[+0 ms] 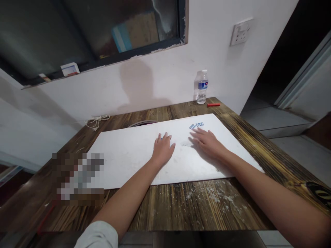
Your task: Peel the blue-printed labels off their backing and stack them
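Observation:
A large white board (pixel 129 155) lies flat on the wooden table. My left hand (pixel 163 150) rests near its middle, palm down with fingers spread, and a bit of blue shows between the fingers. Further right, my right hand (pixel 207 142) is over the board with fingers apart; whether it touches the surface I cannot tell. Just beyond its fingertips is a short curved row of small blue-outlined rectangles (pixel 196 125). A faint grey patch (pixel 186 144) lies on the board between the two hands. Neither hand visibly holds anything.
A clear water bottle (pixel 202 88) and a red stick-like object (pixel 213 104) are at the table's back right corner. A white cord (pixel 97 120) lies at the back left. White crumbs (pixel 212 196) are scattered along the front of the table (pixel 165 210). The left side is blurred.

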### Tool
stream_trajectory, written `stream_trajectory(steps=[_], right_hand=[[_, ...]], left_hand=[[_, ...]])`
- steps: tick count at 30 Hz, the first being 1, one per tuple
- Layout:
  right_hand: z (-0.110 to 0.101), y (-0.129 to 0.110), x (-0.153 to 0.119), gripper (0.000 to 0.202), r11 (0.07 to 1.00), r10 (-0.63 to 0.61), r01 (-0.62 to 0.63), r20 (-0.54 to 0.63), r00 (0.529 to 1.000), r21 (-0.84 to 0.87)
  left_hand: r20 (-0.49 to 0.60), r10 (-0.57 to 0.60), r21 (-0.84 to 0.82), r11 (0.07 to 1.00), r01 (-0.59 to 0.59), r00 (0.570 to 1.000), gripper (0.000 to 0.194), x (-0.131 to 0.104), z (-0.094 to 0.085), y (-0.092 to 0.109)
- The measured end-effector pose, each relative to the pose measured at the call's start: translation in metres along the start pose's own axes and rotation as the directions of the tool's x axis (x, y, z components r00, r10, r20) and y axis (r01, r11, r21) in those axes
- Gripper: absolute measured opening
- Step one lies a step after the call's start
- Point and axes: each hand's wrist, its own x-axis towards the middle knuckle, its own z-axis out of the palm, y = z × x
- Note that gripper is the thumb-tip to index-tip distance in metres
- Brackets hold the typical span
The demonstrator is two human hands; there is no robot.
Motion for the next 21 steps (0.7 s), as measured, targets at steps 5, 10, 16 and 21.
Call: stream_trajectory(steps=[5, 10, 16, 21], right_hand=[[-0.002, 0.029, 0.016, 0.06, 0.927, 0.356, -0.365, -0.102, 0.929, -0.085], [0.0, 0.016, 0.018, 0.049, 0.995, 0.026, -0.018, 0.074, 0.997, -0.1], [-0.001, 0.005, 0.018, 0.045, 0.992, -0.113, 0.117, -0.074, 0.991, 0.054], [0.003, 0.002, 0.018, 0.052, 0.982, -0.183, 0.186, 0.064, 0.981, -0.04]], left_hand=[[0.187, 0.303, -0.143, 0.949, -0.28, 0.934, 0.041, -0.002, -0.013, 0.005], [0.161, 0.508, -0.345, 0.832, -0.434, 0.846, 0.027, 0.001, -0.019, 0.007], [-0.033, 0.361, -0.441, 0.832, -0.337, 0.932, 0.025, 0.006, -0.014, 0.002], [-0.007, 0.461, -0.427, 0.801, -0.419, 0.888, 0.021, 0.006, -0.016, 0.004]])
